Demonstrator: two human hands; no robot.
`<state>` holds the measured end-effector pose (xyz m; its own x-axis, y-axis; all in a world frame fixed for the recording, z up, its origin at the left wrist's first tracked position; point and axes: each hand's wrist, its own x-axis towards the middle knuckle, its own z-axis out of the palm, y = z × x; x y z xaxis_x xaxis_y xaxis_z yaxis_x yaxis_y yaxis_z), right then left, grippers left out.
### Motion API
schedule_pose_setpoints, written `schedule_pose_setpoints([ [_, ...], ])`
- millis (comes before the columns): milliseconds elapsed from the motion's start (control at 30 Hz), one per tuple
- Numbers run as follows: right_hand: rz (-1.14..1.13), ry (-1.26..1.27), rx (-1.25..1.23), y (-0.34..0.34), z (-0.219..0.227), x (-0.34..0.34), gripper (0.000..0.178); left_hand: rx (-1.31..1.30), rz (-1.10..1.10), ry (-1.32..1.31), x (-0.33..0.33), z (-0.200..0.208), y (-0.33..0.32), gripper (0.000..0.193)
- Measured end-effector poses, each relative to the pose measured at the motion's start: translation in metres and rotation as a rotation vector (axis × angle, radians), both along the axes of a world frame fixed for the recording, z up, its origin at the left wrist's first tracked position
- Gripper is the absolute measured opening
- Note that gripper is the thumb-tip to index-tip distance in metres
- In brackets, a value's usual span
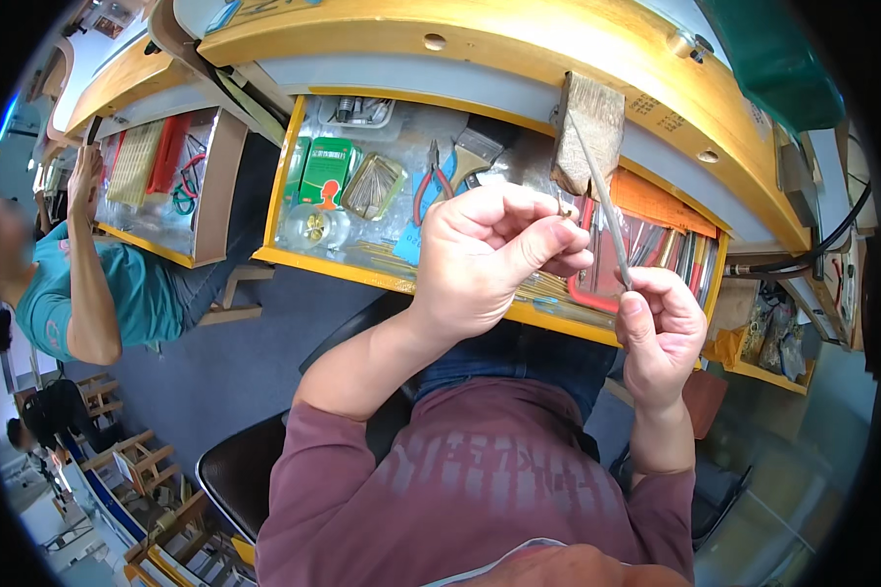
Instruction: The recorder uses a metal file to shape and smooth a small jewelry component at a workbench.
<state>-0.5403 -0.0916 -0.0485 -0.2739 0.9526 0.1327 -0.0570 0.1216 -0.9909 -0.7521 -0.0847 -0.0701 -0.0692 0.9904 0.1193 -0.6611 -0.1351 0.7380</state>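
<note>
My left hand (489, 256) is closed, pinching a tiny metal piece (565, 208) between thumb and fingers, right against the wooden bench peg (589, 129) that juts from the workbench edge. My right hand (661, 333) grips the lower end of a thin grey needle file (602, 196). The file slants up and left, and its upper part lies across the peg beside the small piece. Both hands are over an open drawer (294, 256) with a yellow rim.
The drawer holds a green box (326, 168), red-handled pliers (429, 186), a flat brush (478, 149), a tin of thin rods (370, 186) and several files. Another person in a teal shirt (78, 293) sits at the left by a second drawer (166, 176). The curved wooden bench edge (519, 39) runs above.
</note>
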Motion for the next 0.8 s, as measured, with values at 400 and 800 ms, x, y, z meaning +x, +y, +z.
schedule_pose_setpoints([
  [400, -0.024, -0.022, 0.037, -0.001, -0.006, 0.007, 0.024, 0.117, 0.127, 0.271, -0.008, -0.020, 0.008, 0.012],
  [800, -0.052, -0.491, 0.508, 0.004, -0.012, 0.018, 0.035, 0.486, 0.488, 0.919, -0.023, -0.022, 0.040, 0.016],
])
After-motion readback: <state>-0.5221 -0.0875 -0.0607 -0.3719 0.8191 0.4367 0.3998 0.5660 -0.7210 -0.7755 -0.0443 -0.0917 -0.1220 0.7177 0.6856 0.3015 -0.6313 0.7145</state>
